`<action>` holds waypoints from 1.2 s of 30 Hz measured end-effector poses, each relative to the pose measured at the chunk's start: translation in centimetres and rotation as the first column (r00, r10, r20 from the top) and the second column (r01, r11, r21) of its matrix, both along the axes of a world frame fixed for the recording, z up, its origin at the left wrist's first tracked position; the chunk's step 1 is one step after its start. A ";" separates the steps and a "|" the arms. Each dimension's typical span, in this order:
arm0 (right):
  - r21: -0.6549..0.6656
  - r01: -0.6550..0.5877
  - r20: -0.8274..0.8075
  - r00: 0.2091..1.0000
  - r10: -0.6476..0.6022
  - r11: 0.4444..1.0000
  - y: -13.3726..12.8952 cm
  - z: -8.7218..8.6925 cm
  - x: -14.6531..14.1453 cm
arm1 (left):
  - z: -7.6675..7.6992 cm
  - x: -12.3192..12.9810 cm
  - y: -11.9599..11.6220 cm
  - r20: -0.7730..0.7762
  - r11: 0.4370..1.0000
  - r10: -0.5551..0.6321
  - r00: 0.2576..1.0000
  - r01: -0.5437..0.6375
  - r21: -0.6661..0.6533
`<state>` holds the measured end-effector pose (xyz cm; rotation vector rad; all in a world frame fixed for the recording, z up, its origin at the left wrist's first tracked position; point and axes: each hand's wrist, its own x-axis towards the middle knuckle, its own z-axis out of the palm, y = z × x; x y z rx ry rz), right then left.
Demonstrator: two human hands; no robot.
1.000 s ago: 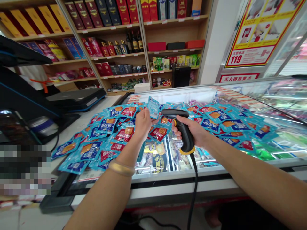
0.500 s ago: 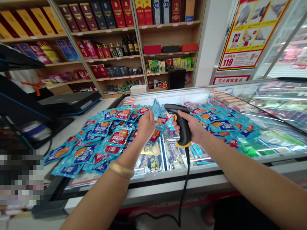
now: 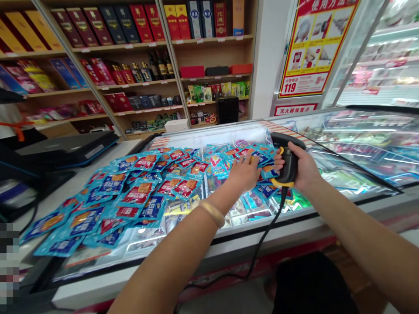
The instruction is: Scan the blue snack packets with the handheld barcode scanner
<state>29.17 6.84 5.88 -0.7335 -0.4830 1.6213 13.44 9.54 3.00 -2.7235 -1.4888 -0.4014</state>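
Observation:
My left hand [image 3: 245, 173], with a gold bangle [image 3: 212, 212] on the wrist, lies with fingers spread on the right-hand pile of small blue snack packets [image 3: 262, 158]. My right hand [image 3: 307, 168] is wrapped round the grip of a black and yellow barcode scanner [image 3: 289, 168], held above the right side of that pile. Its head points left, and its cable [image 3: 262, 242] hangs down in front of the freezer. To the left of my left hand spreads a larger heap of blue and red snack packets [image 3: 139, 194].
The packets lie on the glass top of a chest freezer [image 3: 131, 269] with packaged goods inside. A flat black scale [image 3: 70, 148] stands on the counter at left. Shelves [image 3: 212, 41] of boxes and bottles line the back. A white box [image 3: 177, 125] sits behind the freezer.
My left hand has moved right from the larger heap and no longer holds up a packet; it now rests on the right pile. The scanner has moved right. My view has turned right.

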 end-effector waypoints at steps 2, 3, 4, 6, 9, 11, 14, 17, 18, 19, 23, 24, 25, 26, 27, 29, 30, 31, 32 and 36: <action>-0.004 0.015 0.002 1.000 -0.015 1.000 -0.2 0.1 0.3 | 0.0 -0.1 -0.3 -0.019 1.000 0.008 1.000 -0.009 -0.024; 0.000 0.019 0.005 1.000 -0.019 1.000 -0.2 0.2 0.2 | 0.1 -0.4 -0.4 -0.020 1.000 0.002 1.000 -0.003 -0.025; 0.007 0.023 0.009 1.000 -0.023 1.000 -0.3 0.3 0.1 | 0.3 -0.8 -0.6 -0.015 1.000 -0.001 1.000 0.001 -0.017; 0.028 0.025 0.020 0.999 -0.026 0.999 -0.2 0.5 -0.5 | 0.8 -2.1 -0.9 0.008 1.000 0.011 1.000 -0.012 0.022; 0.073 -0.010 0.035 0.999 0.007 0.997 -0.1 0.9 -2.3 | 1.5 -5.1 -1.3 0.029 0.993 0.089 0.996 -0.091 0.075; 0.098 -0.068 0.037 0.997 0.065 0.993 0.0 1.0 -4.2 | 1.8 -7.7 -1.4 0.021 0.982 0.172 0.985 -0.174 0.075; 0.089 -0.172 0.058 0.984 0.167 0.981 0.4 1.0 -7.9 | 2.1 -11.9 -1.8 -0.004 0.943 0.330 0.944 -0.329 0.050; 0.070 -0.306 0.079 0.951 0.300 0.950 1.0 0.5 -11.8 | 2.1 -15.2 -2.3 -0.058 0.881 0.474 0.879 -0.474 0.009; 0.058 -0.344 0.083 0.937 0.339 0.937 1.2 0.3 -12.9 | 2.0 -16.0 -2.5 -0.080 0.870 0.491 0.867 -0.493 -0.013; 0.047 -0.373 0.086 0.926 0.368 0.927 1.4 0.1 -13.9 | 1.9 -16.6 -2.7 -0.099 0.868 0.490 0.866 -0.495 -0.039; 0.005 -0.428 0.092 0.900 0.426 0.904 1.9 -1.2 -15.6 | 1.6 -17.5 -3.4 -0.087 0.898 0.412 0.907 -0.421 -0.126; -0.003 -0.433 0.093 0.897 0.431 0.901 2.0 -1.6 -15.6 | 1.6 -17.5 -3.5 -0.066 0.905 0.396 0.916 -0.402 -0.137; -0.008 -0.436 0.094 0.896 0.435 0.900 2.0 -1.9 -15.4 | 1.6 -17.5 -3.6 -0.038 0.912 0.382 0.923 -0.384 -0.146; -0.010 -0.437 0.094 0.895 0.436 0.900 2.0 -2.1 -15.1 | 1.7 -17.5 -3.7 -0.006 0.917 0.371 0.929 -0.368 -0.157; -0.012 -0.435 0.093 0.896 0.434 0.900 2.0 -2.3 -14.8 | 1.9 -17.5 -3.8 0.029 0.920 0.362 0.932 -0.352 -0.171; -0.019 -0.426 0.088 0.900 0.426 0.904 1.9 -2.5 -14.2 | 2.3 -17.8 -4.0 0.108 0.919 0.359 0.927 -0.331 -0.216; -0.027 -0.422 0.082 0.903 0.422 0.906 1.9 -2.4 -14.0 | 2.5 -18.0 -4.1 0.161 0.915 0.363 0.918 -0.318 -0.249; -0.039 -0.416 0.076 0.905 0.418 0.908 1.8 -2.3 -13.9 | 2.8 -18.3 -4.3 0.222 0.908 0.370 0.902 -0.302 -0.290; -0.049 -0.410 0.068 0.908 0.412 0.911 1.7 -2.2 -13.9 | 3.1 -18.7 -4.4 0.289 0.900 0.378 0.880 -0.276 -0.337; -0.046 -0.407 0.053 0.911 0.409 0.912 1.2 -1.6 -14.1 | 4.4 -19.8 -4.6 0.566 0.846 0.412 0.714 -0.068 -0.529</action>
